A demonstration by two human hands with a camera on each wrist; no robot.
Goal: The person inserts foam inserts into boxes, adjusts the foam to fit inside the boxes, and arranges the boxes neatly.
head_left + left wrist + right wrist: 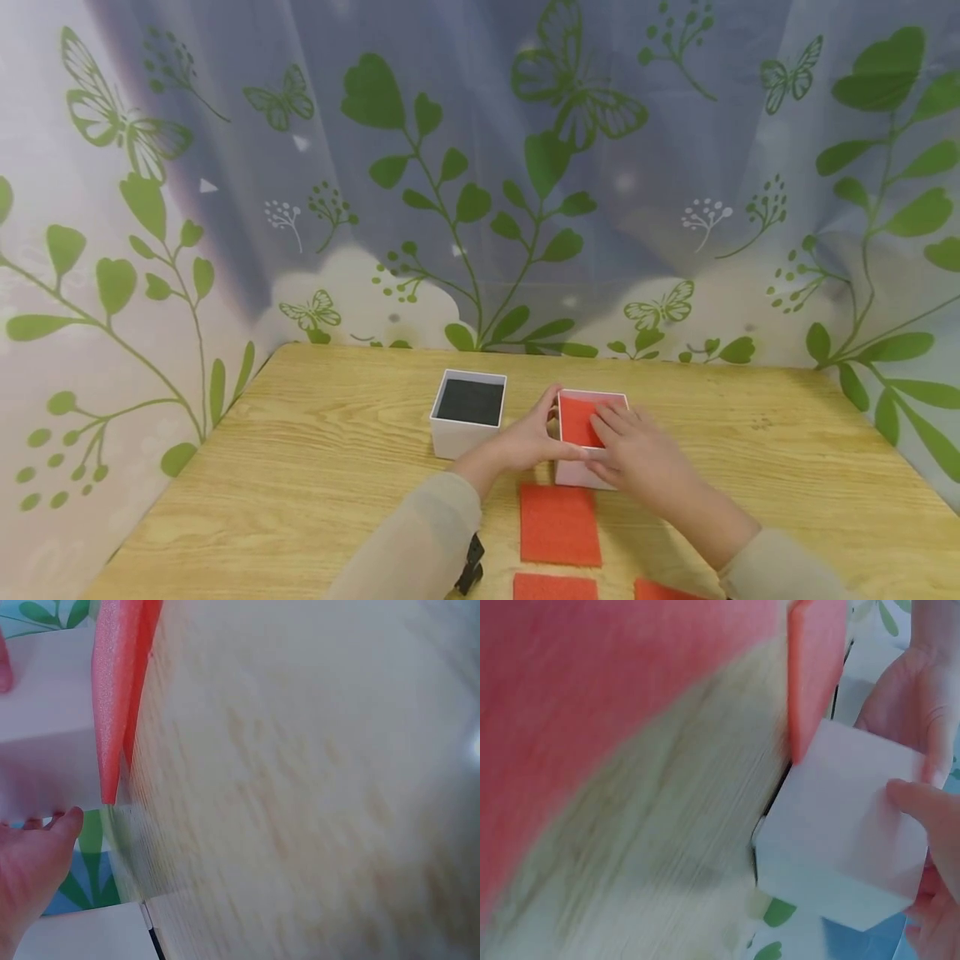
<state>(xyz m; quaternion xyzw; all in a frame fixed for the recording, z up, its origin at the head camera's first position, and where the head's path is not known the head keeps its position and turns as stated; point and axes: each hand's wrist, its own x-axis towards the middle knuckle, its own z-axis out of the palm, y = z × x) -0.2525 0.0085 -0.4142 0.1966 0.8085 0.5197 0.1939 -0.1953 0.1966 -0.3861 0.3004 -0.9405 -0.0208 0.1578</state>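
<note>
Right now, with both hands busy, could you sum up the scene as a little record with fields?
Left hand: the hand grips the white, square, open-topped box on the right
Right hand: fingertips of the hand rest on the flat red square inside it; thumb touches the front wall
Other container: a similar white box on the left, with a flat black square inside
Loose pieces: three flat red squares, two cut off by the frame
Surface: wood-grain table
Backdrop: leaf-and-butterfly curtain
</note>
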